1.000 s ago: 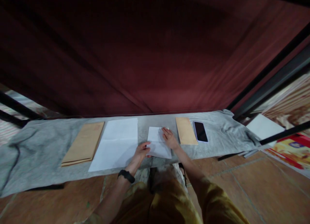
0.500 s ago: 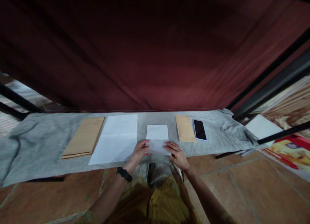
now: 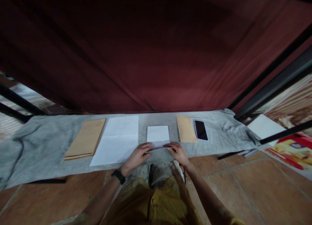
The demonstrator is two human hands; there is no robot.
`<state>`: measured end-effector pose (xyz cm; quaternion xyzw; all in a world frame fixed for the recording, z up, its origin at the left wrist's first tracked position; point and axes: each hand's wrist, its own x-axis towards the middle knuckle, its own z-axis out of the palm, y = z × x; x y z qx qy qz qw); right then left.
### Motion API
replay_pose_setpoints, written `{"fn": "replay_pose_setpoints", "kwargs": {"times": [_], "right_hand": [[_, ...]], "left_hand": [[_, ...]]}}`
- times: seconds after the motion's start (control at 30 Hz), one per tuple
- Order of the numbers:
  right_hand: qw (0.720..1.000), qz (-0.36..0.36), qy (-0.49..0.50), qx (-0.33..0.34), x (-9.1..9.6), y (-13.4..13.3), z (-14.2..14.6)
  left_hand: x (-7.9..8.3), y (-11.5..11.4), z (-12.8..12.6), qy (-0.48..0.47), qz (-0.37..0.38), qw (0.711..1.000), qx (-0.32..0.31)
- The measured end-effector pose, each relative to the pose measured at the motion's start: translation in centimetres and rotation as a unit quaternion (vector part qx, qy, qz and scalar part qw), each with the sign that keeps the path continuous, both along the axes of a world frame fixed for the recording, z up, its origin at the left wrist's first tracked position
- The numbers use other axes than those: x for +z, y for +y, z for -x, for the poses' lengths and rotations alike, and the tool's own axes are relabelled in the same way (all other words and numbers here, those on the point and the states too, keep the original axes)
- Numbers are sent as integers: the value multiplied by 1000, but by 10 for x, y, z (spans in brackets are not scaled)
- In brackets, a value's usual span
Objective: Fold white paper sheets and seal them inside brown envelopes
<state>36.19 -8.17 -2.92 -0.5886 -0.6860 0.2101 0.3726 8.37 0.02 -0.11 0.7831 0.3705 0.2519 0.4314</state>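
A small white sheet of paper (image 3: pixel 158 133) lies in front of me, its far part flat on the grey cloth. The near part is lifted and bent upward, with its edge toward me. My left hand (image 3: pixel 138 154) pinches the left end of that edge between thumb and fingers, and a dark watch is on that wrist. At the right end, my right hand (image 3: pixel 177 152) grips the same edge with curled fingers. Left of the hands rests a larger white sheet (image 3: pixel 117 139) with a crease across it. To the right is a single brown envelope (image 3: pixel 186 129).
A stack of brown envelopes (image 3: pixel 85 139) lies at the left on the grey cloth (image 3: pixel 36 147). Beyond the single envelope is a phone (image 3: pixel 201 130). A dark red curtain (image 3: pixel 156 72) hangs behind the narrow table. Black metal bars (image 3: pixel 273 69) flank the right side.
The near part of the small sheet, slanting toward me before, is now raised and folded further away from me. Both hands have moved slightly forward with it.
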Motion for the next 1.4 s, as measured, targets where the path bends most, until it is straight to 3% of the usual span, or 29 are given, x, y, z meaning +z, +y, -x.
{"fn": "replay_pose_setpoints", "kwargs": {"times": [0.2, 0.4, 0.6, 0.73, 0.83, 1.07, 1.4], "right_hand": [[996, 9, -14, -87, -2, 11, 6], [983, 58, -51, -165, 4, 27, 16], [954, 82, -143, -251, 9, 43, 28], [935, 89, -199, -279, 11, 51, 30], [937, 108, -185, -277, 10, 52, 28], [958, 101, -112, -245, 5, 47, 19], [929, 172, -162, -286, 22, 62, 29]], "left_hand": [[3, 15, -11, 24, 67, 992, 106], [3, 20, -31, 118, -13, 974, 196], [7, 32, -45, 234, -20, 946, 225], [10, 38, -52, 290, -22, 928, 234], [10, 38, -57, 317, -28, 918, 237], [10, 39, -61, 336, -32, 911, 237], [11, 50, -63, 315, -7, 916, 248]]}}
